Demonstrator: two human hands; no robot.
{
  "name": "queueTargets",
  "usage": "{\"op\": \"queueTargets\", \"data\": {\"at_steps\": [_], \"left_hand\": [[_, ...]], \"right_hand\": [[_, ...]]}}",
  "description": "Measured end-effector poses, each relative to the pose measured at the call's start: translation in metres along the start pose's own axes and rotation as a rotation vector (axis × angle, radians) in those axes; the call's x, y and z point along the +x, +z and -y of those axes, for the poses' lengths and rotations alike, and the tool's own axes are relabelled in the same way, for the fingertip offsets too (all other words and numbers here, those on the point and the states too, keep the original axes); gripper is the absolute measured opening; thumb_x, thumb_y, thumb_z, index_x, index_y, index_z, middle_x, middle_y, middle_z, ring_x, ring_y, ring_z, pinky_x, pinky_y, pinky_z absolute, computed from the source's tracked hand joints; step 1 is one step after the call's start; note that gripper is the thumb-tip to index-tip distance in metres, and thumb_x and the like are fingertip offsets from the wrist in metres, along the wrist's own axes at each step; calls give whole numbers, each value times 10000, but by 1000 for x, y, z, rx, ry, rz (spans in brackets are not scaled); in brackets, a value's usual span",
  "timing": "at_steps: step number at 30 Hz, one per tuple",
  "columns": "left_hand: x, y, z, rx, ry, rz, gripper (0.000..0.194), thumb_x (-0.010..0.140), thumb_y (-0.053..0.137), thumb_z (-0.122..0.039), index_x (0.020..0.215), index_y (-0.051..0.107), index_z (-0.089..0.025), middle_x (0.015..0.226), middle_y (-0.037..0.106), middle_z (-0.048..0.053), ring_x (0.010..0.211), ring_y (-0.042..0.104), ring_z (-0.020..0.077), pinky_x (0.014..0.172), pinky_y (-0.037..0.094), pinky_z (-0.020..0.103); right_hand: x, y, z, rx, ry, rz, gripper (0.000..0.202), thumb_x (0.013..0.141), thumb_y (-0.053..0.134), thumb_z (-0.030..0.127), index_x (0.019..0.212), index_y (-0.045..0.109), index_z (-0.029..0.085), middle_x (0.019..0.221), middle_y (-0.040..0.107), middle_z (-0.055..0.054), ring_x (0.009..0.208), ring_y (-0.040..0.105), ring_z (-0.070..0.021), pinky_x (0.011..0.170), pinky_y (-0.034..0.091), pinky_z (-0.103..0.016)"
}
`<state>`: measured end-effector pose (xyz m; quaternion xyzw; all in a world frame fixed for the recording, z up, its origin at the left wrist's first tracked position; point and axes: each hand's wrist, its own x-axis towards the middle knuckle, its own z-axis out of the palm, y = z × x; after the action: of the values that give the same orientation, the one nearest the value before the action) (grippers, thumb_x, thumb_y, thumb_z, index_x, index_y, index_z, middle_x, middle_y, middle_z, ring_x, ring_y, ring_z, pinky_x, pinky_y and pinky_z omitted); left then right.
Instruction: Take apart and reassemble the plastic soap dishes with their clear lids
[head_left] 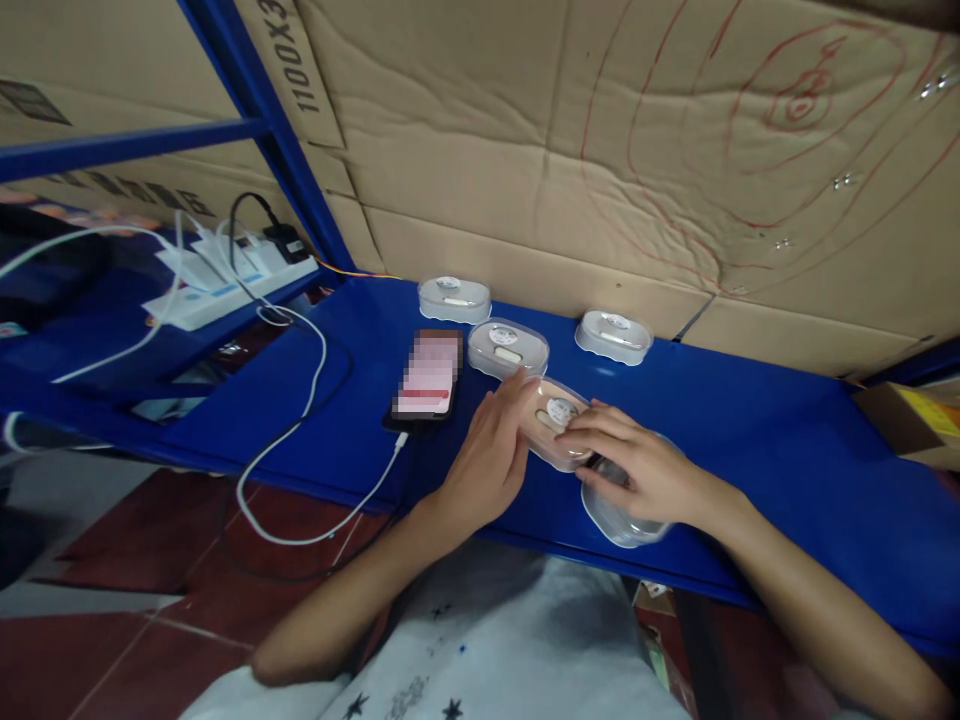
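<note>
A peach oval case (pixel 553 424) with a clear plastic cover and a round white sticker lies tilted between my hands on the blue shelf. My left hand (pixel 487 462) has its fingers pressed along the case's left end. My right hand (pixel 649 468) grips the right end, fingertips near the sticker and thumb lower down. Partly under my right hand rests a clear empty-looking plastic cover (pixel 626 518). Touching or just behind the peach case stands a whitish oval case (pixel 508 350) of the same shape.
Two more whitish cases stand at the back, one left (pixel 454 300) and one right (pixel 615 337). A phone (pixel 427 375) with a white charging cable (pixel 319 380) lies left. A power strip (pixel 232 292) sits beyond. Cardboard (pixel 480 120) walls the back; a carton (pixel 911 425) stands right.
</note>
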<state>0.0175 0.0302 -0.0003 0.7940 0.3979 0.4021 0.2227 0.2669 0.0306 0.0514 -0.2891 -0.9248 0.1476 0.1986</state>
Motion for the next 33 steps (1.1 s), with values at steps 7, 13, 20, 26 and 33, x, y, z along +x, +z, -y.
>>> {"op": "queueTargets", "data": {"at_steps": [7, 13, 20, 26, 33], "left_hand": [[-8, -5, -10, 261, 100, 37, 378, 997, 638, -412, 1336, 673, -250, 1436, 688, 136, 1414, 561, 374, 1215, 286, 578], [-11, 0, -12, 427, 145, -71, 290, 1018, 623, -368, 1260, 676, -217, 1366, 726, 126, 1354, 613, 314, 1165, 362, 522], [-12, -1, -15, 483, 142, -58, 335, 991, 651, -348, 1292, 670, -201, 1385, 718, 127, 1354, 615, 323, 1154, 378, 516], [-11, 2, -11, 591, 64, -82, 382, 1002, 602, -261, 1378, 645, -205, 1480, 663, 141, 1358, 608, 344, 1099, 382, 539], [-9, 4, -8, 624, 15, -101, 397, 1013, 560, -222, 1402, 621, -175, 1519, 624, 174, 1407, 565, 358, 1125, 347, 563]], "right_hand": [[60, -10, -26, 49, -18, -86, 413, 1144, 362, 346, 1479, 590, 272, 1460, 678, -76, 1402, 599, -238, 1187, 484, -523], [113, 2, -79, -221, 131, 58, 613, 1118, 331, 560, 1519, 575, 166, 1582, 564, -150, 1504, 493, -345, 1251, 381, -577], [113, -15, -118, -278, 306, 35, 611, 1121, 336, 502, 1579, 490, 128, 1652, 455, -195, 1561, 409, -336, 1280, 324, -585], [27, -49, -56, 47, 156, 103, 395, 1092, 493, 476, 1428, 641, 331, 1562, 600, -42, 1481, 531, -262, 1248, 418, -532], [-43, -53, -33, 48, 338, 353, 756, 897, 736, 670, 1574, 481, 451, 1704, 411, -31, 1582, 359, -373, 1248, 352, -655]]}}
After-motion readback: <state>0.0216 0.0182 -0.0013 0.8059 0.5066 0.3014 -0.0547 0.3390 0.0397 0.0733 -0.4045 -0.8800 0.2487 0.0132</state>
